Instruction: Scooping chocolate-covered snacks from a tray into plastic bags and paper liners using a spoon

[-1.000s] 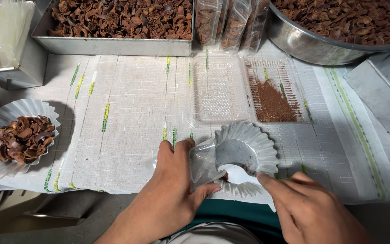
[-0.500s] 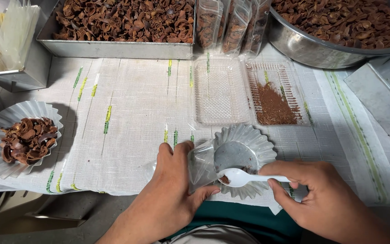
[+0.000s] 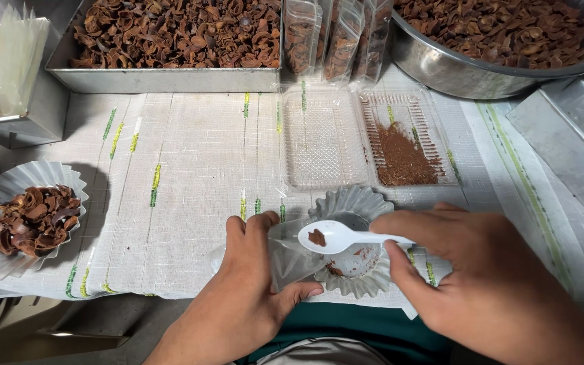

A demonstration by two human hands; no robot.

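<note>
Right hand (image 3: 488, 277) pinches one white plastic spoon (image 3: 346, 236) over one fluted metal mould (image 3: 353, 203); left hand (image 3: 251, 284) grips one clear bag (image 3: 288, 250), fingers curled. Two mace-filled trays behind.

Table cover: white woven cloth (image 3: 190, 169) with thin green and yellow stripes, spread flat.
Under the cloth: grey edge (image 3: 123, 314) showing at the bottom, maybe the table or the floor, hard to tell.
Right side: flat grey metal sheet (image 3: 562, 149) lying on the cloth.
Light: soft and even, with small dark shadows.
</note>
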